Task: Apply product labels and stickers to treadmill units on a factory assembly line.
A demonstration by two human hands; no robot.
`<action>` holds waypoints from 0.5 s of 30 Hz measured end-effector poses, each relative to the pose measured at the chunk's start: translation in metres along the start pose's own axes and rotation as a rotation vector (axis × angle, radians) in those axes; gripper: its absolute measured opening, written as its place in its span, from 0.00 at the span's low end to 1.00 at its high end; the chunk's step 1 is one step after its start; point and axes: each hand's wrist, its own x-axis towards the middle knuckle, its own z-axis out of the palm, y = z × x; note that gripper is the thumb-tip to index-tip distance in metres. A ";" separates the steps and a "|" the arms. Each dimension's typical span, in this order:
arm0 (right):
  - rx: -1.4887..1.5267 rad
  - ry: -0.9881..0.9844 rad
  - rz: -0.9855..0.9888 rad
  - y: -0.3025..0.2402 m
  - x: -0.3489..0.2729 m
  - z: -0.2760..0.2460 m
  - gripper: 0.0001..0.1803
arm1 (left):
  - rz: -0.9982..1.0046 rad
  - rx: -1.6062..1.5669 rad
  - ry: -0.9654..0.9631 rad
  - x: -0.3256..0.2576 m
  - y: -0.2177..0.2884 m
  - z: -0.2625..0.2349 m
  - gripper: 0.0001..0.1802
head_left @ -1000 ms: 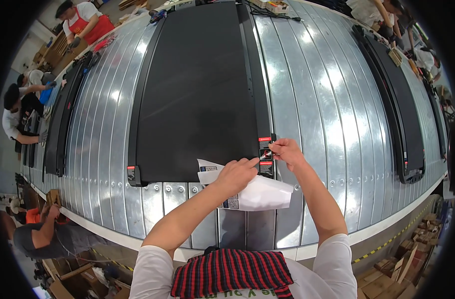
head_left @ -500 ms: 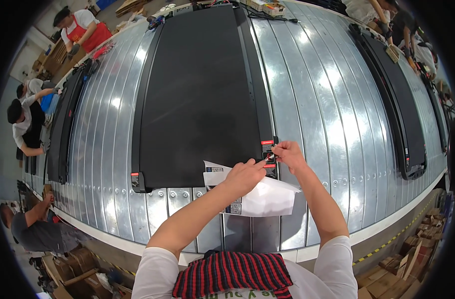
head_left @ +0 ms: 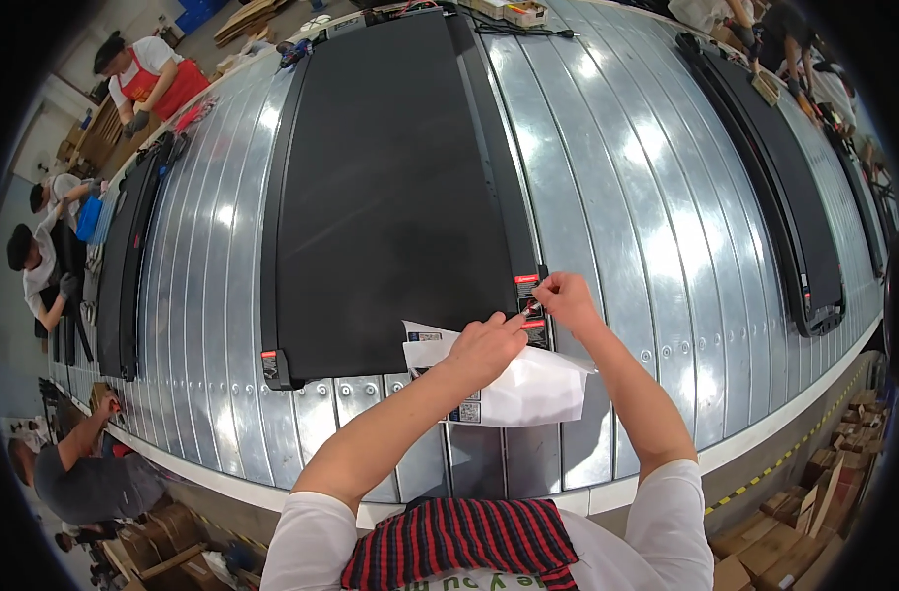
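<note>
A long black treadmill deck (head_left: 385,197) lies flat in front of me. At its near right corner is a dark end cap bearing red-and-black labels (head_left: 527,286). My left hand (head_left: 487,350) is closed on a white sheet of stickers (head_left: 543,389), which hangs over the deck's near edge and shows square printed codes. Its fingertips reach the labelled corner, beside a small red and white piece (head_left: 530,308). My right hand (head_left: 568,300) pinches at that same corner from the right; what lies between its fingertips is too small to make out.
The deck rests on a ribbed metal table (head_left: 646,246) with a pale rim. Other black decks stand at the left (head_left: 125,266) and right (head_left: 765,187). Several people work around the table, one in a red apron (head_left: 174,89). Cardboard boxes (head_left: 774,552) are piled at the lower right.
My right hand has shifted slightly left and up at the labelled corner. The left hand and sticker sheet stay nearly in place. The whole view has turned a little.
</note>
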 end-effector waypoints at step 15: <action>-0.263 0.253 -0.063 0.005 0.013 0.005 0.38 | -0.012 -0.020 -0.028 -0.003 0.002 -0.003 0.06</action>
